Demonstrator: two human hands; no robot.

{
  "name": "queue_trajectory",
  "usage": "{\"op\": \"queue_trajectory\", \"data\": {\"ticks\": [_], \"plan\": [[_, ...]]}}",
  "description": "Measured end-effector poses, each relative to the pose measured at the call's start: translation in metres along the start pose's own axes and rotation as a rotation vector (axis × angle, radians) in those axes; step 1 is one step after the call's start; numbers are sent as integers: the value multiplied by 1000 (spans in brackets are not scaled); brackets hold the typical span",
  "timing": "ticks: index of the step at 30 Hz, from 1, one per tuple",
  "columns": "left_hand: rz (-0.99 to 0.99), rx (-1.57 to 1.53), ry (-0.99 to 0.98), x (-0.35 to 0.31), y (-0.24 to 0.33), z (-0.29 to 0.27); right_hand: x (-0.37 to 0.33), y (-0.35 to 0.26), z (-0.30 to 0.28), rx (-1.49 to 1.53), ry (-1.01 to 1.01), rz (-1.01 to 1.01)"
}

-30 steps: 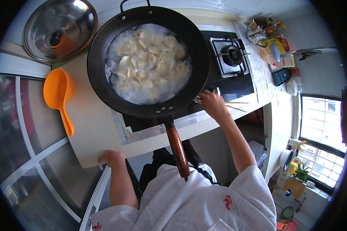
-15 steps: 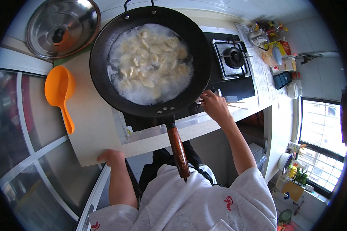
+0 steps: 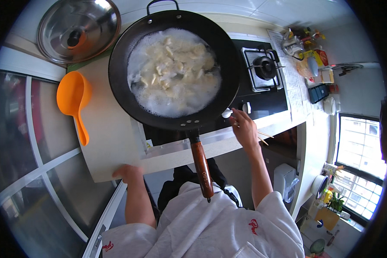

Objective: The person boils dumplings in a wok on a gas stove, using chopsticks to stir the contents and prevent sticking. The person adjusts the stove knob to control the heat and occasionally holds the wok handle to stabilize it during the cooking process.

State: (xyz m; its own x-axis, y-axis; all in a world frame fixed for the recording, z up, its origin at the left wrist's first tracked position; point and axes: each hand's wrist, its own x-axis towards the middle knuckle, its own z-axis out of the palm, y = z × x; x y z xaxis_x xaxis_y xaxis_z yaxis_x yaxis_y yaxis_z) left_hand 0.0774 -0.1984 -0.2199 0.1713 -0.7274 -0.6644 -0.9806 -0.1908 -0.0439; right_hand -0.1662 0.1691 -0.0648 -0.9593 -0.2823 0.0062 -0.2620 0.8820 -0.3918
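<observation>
White foamy water and several dumplings (image 3: 172, 69) fill the middle of a big black wok (image 3: 120, 92) on the stove. Its wooden handle (image 3: 201, 163) points toward my body. My right hand (image 3: 245, 130) is at the stove's front edge, fingertips beside a white control knob (image 3: 227, 113); a second white knob (image 3: 246, 107) sits just past them. Thin wooden chopsticks (image 3: 265, 137) stick out to the right from behind this hand, which is closed on them. My left hand (image 3: 130, 173) rests at the counter's front edge, its fingers mostly hidden.
An orange ladle-shaped scoop (image 3: 71, 96) and a metal lid (image 3: 92, 36) with a black knob lie left of the wok. On the right is a second burner (image 3: 265, 66). Bottles, jars and packets (image 3: 316, 56) crowd the far right counter. A sliding glass door (image 3: 38, 172) borders the left.
My right hand has drawn back slightly from the knob toward me, and the chopsticks have moved with it. The whole view has shifted a little; my left hand stays at the counter edge.
</observation>
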Motion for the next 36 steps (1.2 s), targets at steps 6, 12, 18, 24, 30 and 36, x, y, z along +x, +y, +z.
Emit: {"op": "queue_trajectory", "data": {"ticks": [6, 12, 18, 24, 30, 36], "plan": [[-22, -26, 5, -3, -1, 1, 12, 4, 0, -35, -76, -27], [101, 600, 19, -27, 18, -13, 23, 10, 2, 27, -110, 26], [9, 30, 24, 28, -19, 11, 40, 10, -7, 42, -217, -9], [138, 444, -7, 17, -11, 4, 37, 14, -4, 79, -230, -66], [118, 359, -17, 60, -32, 24, 35, 12, -3, 66, -250, -102], [77, 214, 6, 34, -15, 13, 38, 8, -9, 18, -323, -93]]}}
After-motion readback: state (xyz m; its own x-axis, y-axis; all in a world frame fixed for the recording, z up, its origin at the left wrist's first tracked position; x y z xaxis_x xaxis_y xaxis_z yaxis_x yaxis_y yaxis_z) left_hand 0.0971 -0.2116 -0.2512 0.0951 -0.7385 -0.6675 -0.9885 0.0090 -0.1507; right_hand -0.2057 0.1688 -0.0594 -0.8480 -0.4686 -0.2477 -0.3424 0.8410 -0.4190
